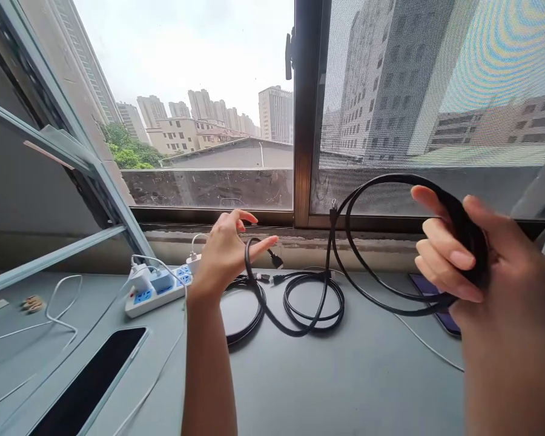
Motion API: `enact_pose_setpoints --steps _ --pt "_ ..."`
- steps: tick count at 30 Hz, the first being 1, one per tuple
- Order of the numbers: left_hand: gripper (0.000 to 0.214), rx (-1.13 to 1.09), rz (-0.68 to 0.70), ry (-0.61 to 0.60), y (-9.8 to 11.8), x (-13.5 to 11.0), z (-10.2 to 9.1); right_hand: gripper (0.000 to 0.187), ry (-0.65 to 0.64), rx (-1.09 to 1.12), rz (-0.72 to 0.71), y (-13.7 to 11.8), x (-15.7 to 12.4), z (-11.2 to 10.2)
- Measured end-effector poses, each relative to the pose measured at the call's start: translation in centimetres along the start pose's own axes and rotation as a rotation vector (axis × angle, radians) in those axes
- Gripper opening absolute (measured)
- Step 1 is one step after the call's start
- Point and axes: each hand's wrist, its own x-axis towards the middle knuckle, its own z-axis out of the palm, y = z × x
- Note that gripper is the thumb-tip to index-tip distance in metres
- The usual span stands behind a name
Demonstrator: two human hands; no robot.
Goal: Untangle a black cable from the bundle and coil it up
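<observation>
My right hand [454,254] is closed around a loosely coiled black cable [393,177], raised above the table at the right. One plug of this cable [333,210], with a metal tip, points upward at the left side of the coil. A slack length runs down and left, then rises to my left hand [227,251]. There the cable bends over the thumb, and its other plug [277,261] hangs beyond it. The thumb and fingers of my left hand are apart, not closed on the cable. Two more coiled black cables [344,297] [249,333] lie on the table below.
A white power strip [161,297] with chargers plugged in stands left of my left arm. A dark-screened phone [91,381] lies front left, among thin white cords [68,327]. Behind my right hand is a purple-dark flat device [420,284]. The window frame [302,181] rises behind the table.
</observation>
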Motion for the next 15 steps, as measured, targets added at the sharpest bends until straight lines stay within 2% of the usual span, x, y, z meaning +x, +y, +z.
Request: enact_pose_setpoints --steps 2,4,7,8,10,12,15 --pt "0.04 -0.056 0.17 -0.015 1.7 -0.2 0.4 0.033 -0.125 -0.028 0.011 0.4 0.0 0.3" --pt "0.038 -0.187 0.296 0.023 3.7 -0.5 1.0 0.044 -0.31 -0.084 0.062 1.0 0.1 0.4" --pt "0.051 -0.344 0.422 -0.067 6.1 -1.0 1.8 0.06 -0.588 -0.154 0.173 1.9 0.3 0.4" --pt "0.049 -0.362 0.456 -0.098 6.6 -1.1 2.1 0.062 -0.665 -0.164 0.206 2.1 0.3 0.4" --pt "0.031 -0.358 0.518 -0.118 6.9 -1.3 2.3 0.061 -0.779 -0.181 0.247 2.3 0.1 0.6" --pt "0.018 -0.342 0.544 -0.104 6.7 -1.3 2.4 0.055 -0.798 -0.2 0.24 2.4 -0.1 0.8" --pt "0.017 -0.387 0.502 -0.067 5.9 -1.0 2.2 0.05 -0.696 -0.234 0.167 2.6 0.0 1.0"
